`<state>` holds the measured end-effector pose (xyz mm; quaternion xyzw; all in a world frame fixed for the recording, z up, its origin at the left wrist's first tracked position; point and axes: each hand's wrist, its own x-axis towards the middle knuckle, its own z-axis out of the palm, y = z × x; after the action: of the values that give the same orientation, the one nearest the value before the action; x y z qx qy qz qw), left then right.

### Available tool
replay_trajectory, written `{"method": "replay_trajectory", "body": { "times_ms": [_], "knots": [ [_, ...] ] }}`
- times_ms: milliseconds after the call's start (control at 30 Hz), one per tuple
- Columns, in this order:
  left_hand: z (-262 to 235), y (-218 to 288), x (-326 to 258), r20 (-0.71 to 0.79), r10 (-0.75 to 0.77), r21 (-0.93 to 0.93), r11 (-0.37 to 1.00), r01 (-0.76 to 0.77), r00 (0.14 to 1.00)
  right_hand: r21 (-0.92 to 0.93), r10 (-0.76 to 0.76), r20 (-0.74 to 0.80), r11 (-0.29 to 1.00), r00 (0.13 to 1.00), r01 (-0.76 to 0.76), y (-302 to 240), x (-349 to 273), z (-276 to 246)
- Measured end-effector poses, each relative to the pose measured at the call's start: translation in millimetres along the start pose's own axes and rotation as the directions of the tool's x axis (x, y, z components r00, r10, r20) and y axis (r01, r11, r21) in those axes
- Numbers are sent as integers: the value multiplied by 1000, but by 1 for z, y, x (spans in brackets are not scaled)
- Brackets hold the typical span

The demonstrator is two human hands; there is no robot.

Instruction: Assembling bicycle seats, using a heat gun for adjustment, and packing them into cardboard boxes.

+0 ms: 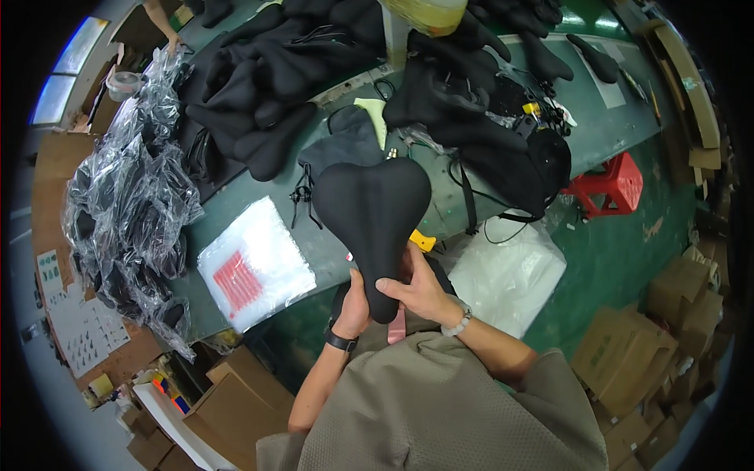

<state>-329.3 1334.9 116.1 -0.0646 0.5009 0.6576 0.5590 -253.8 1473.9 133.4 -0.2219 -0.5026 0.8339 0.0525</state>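
A black bicycle saddle cover (373,200) is held up in front of me, wide end away and narrow nose toward my body. My left hand (353,304) grips the nose from its left side, thumb along the edge. My right hand (419,292) holds the nose from the right, its thumb on top and the other fingers underneath, partly hidden. Just right of the saddle cover, a yellow-handled tool (422,240) shows at the table edge. Left of it lie a black cord with small toggles (301,196) and a stack of clear plastic bags (255,263) with red print.
Heaps of black saddle covers (259,133) cover the far table (220,228). Plastic-wrapped saddles (133,196) pile up at the left. White bags (503,271) hang at the right edge, near a red stool (609,187). Cardboard boxes (624,357) stand lower right. Another person's arm (161,23) reaches in far left.
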Motion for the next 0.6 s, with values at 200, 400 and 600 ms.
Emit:
{"method": "replay_trajectory", "body": {
  "times_ms": [200,400,600],
  "knots": [
    [12,-20,21,6,181,425,890,-167,983,97,-42,-62,994,997,48,-10,-5,-27],
    [24,-12,43,-11,31,813,582,-9,999,-23,89,-420,994,903,-109,23,6,-81],
    [-35,-43,44,-90,177,722,689,-58,980,-470,-41,-597,827,801,-308,78,3,-185]
  ]
}}
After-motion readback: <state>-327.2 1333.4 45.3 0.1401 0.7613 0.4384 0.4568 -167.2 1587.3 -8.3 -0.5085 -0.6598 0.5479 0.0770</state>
